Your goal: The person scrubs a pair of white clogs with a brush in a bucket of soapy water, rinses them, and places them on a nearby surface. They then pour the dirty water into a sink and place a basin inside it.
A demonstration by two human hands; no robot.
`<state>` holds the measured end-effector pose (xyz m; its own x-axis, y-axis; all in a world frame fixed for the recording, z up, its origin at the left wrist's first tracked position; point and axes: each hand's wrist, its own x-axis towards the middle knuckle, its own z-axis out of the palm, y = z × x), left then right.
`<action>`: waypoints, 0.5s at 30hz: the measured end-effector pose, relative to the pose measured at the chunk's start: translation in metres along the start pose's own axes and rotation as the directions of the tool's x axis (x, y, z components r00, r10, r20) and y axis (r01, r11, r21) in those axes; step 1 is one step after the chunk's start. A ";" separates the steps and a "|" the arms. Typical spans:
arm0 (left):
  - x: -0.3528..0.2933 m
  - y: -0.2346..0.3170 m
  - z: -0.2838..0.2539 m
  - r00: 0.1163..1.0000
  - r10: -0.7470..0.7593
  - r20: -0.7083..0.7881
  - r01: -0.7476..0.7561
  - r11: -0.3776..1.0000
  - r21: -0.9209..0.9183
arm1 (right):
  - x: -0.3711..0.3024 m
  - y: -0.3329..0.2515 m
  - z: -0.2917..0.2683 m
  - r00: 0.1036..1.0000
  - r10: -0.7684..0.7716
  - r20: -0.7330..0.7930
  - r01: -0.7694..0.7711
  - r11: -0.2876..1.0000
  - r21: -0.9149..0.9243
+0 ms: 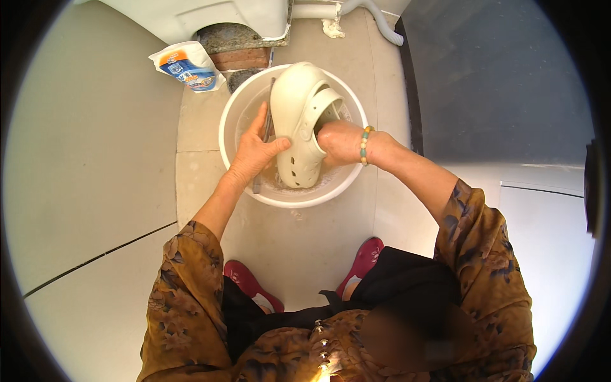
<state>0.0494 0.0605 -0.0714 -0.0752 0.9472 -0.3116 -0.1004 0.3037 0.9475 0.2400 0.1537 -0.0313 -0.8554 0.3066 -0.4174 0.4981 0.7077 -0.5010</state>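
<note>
A cream-coloured clog (pixel 294 105) with a heel strap and small holes in its toe is held on its side over a white basin (pixel 230 156). My left hand (pixel 256 148) grips it from the left, thumb on the upper and fingers along the sole side. My right hand (pixel 340 141), with a beaded bracelet (pixel 365 145) at the wrist, reaches into the clog's opening. Its fingers are hidden inside, so what they hold does not show. Cloudy, foamy water (pixel 275 184) lies in the basin. Beside the clog, partly behind my left hand, is a narrow grey-brown strip (pixel 257 184).
A white, blue and orange plastic pouch (pixel 188 67) lies beyond the basin at left. Bricks and a stone slab (pixel 238 54) support a white appliance (pixel 235 16). A grey hose (pixel 379 20) runs at the back. A dark panel (pixel 484 83) stands at right. My red shoes (pixel 251 283) are near the basin.
</note>
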 end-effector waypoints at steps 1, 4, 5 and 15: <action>0.000 0.003 0.003 1.000 -0.018 -0.022 0.016 0.997 -0.078 | 0.000 -0.005 -0.008 0.998 0.043 0.052 -0.041 0.998 -0.045; 0.003 0.000 0.008 0.995 -0.059 -0.085 0.048 0.991 -0.128 | 0.001 0.000 -0.011 0.999 0.031 0.037 -0.031 1.000 -0.002; 0.005 -0.011 0.009 0.994 -0.034 -0.108 0.020 0.992 -0.125 | 0.000 0.005 -0.010 1.000 0.007 0.003 -0.007 0.999 0.040; 0.010 -0.010 0.028 0.943 -0.245 -0.223 0.227 0.969 -0.101 | 0.035 0.009 0.022 0.705 0.443 -0.554 0.085 0.723 0.686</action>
<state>0.0774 0.0694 -0.0815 -0.2679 0.7964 -0.5422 -0.2148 0.4992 0.8394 0.2175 0.1573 -0.0670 -0.4611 0.8822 -0.0959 0.3841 0.1010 -0.9178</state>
